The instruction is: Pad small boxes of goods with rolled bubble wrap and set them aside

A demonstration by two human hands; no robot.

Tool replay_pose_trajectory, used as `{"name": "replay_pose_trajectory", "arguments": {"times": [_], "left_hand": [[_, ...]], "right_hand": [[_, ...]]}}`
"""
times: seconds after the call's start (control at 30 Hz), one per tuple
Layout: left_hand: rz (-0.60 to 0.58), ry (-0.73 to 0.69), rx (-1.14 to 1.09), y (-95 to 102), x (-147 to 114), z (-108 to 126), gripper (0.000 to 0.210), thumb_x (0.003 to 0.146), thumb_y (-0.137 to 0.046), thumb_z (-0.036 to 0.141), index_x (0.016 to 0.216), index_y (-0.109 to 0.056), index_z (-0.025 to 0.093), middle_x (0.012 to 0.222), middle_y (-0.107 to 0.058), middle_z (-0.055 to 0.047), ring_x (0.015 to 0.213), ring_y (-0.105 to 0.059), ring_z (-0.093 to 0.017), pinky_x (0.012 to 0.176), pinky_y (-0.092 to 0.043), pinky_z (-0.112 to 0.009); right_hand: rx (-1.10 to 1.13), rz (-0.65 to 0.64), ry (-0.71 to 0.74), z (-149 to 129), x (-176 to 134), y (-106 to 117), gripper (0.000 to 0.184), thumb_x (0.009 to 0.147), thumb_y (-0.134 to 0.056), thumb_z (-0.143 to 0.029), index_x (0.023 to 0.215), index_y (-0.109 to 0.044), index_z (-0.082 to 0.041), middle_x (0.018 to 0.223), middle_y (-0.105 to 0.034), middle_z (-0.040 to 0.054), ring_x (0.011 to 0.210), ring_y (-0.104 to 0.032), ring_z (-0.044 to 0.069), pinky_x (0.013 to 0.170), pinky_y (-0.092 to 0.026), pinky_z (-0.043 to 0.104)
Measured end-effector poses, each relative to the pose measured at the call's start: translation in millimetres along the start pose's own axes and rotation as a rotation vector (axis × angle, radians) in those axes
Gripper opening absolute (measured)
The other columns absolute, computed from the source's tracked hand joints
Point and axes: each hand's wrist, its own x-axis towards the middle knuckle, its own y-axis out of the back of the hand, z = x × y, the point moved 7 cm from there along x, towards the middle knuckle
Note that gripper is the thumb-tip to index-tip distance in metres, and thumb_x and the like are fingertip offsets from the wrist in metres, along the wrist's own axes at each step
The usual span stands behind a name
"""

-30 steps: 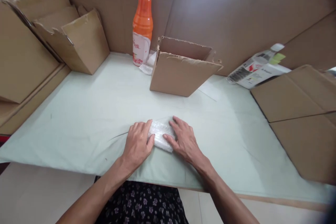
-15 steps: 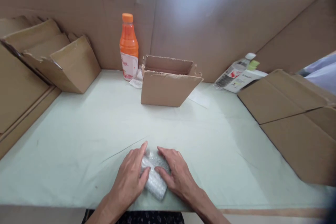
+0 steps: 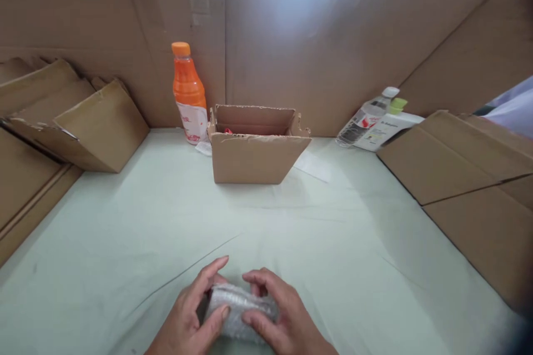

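A bubble-wrapped packet (image 3: 237, 310) lies between my two hands near the front of the cloth-covered table. My left hand (image 3: 194, 310) grips its left side, thumb pressed on the near face and fingers curled behind. From the right, my right hand (image 3: 283, 313) holds the other end in the same way, its thumb on the wrap. What sits inside the bubble wrap cannot be made out. Beyond the hands, an open cardboard box (image 3: 250, 160) stands upright, with a bit of something red showing inside.
An orange drink bottle (image 3: 189, 94) stands at the back left. Behind on the right a clear bottle (image 3: 366, 116) leans by a white pack (image 3: 389, 130). Cardboard boxes line the left (image 3: 100, 127) and right (image 3: 458, 155) sides. A cardboard wall (image 3: 300, 50) closes the back.
The packet has been turned from lengthwise to crosswise and brought nearer to me. Both hands have closed more firmly around its ends. The camera view has tilted up slightly.
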Motion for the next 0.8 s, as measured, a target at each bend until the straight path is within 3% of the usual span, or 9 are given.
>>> {"name": "replay_pose_trajectory", "arguments": {"times": [0.1,0.23,0.3,0.4,0.5,0.63,0.7,0.8], "left_hand": [[0.105,-0.301,0.224,26.4,47,54,0.057,0.091,-0.06,0.02,0.144,-0.045,0.029,0.113,-0.071,-0.005,0.103,-0.069,-0.019,0.091,-0.056,-0.03],[0.398,-0.637,0.608,62.2,139,120,0.048,0.09,-0.059,0.013,0.138,-0.053,0.018,0.138,-0.061,-0.016,0.14,-0.047,-0.031,0.114,-0.039,-0.052],[0.431,-0.62,0.76,69.3,189,131,0.046,0.086,-0.059,0.009,0.132,-0.058,0.012,0.135,-0.062,-0.018,0.141,-0.044,-0.036,0.117,-0.033,-0.057],[0.41,-0.532,0.857,72.9,228,129,0.025,0.082,-0.056,0.006,0.103,-0.068,0.012,0.1,-0.074,-0.013,0.11,-0.065,-0.032,0.112,-0.038,-0.059],[0.38,-0.635,0.84,69.9,203,130,0.015,0.083,-0.054,0.006,0.086,-0.065,0.016,0.082,-0.071,-0.005,0.085,-0.066,-0.023,0.111,-0.038,-0.057],[0.354,-0.685,0.764,73.6,119,129,0.017,0.084,-0.055,0.002,0.088,-0.062,0.017,0.085,-0.07,-0.002,0.085,-0.064,-0.019,0.115,-0.033,-0.055],[0.337,-0.673,0.742,75.7,79,130,0.02,0.085,-0.056,0.001,0.094,-0.064,0.017,0.088,-0.071,-0.003,0.088,-0.064,-0.018,0.118,-0.03,-0.054],[0.328,-0.668,0.73,75.6,34,132,0.022,0.086,-0.058,0.0,0.098,-0.067,0.017,0.089,-0.073,-0.003,0.091,-0.063,-0.017,0.121,-0.025,-0.054]], "right_hand": [[0.072,0.037,-0.108,10,6,23,0.016,0.091,-0.061,-0.036,0.086,-0.061,-0.021,0.08,-0.06,0.0002,0.072,-0.057,0.014,0.065,-0.043,0.025],[0.047,0.148,-0.236,26,-10,53,0.024,0.094,-0.057,-0.041,0.083,-0.058,-0.02,0.079,-0.059,0.0002,0.072,-0.057,0.014,0.066,-0.044,0.024],[0.029,0.174,-0.27,30,-21,61,0.026,0.094,-0.056,-0.044,0.082,-0.058,-0.02,0.079,-0.06,0.001,0.072,-0.058,0.015,0.066,-0.046,0.024],[-0.012,0.21,-0.288,29,-33,74,0.026,0.093,-0.058,-0.043,0.082,-0.062,-0.02,0.078,-0.063,0.0016,0.071,-0.061,0.016,0.065,-0.05,0.024],[-0.037,0.316,-0.262,25,-41,103,0.021,0.089,-0.065,-0.041,0.082,-0.068,-0.021,0.082,-0.069,0.0032,0.075,-0.067,0.018,0.067,-0.055,0.024],[-0.015,0.663,-0.183,6,-53,170,0.026,0.076,-0.08,-0.044,0.088,-0.075,-0.023,0.083,-0.075,0.0047,0.07,-0.071,0.02,0.061,-0.059,0.024],[0.007,0.793,-0.115,-15,-52,195,0.031,0.074,-0.082,-0.045,0.097,-0.075,-0.025,0.083,-0.077,0.004,0.069,-0.072,0.02,0.059,-0.06,0.025],[-0.089,0.843,0.022,-65,-31,208,0.035,0.075,-0.084,-0.04,0.107,-0.073,-0.028,0.096,-0.076,0.0031,0.08,-0.072,0.021,0.07,-0.06,0.029]]}}
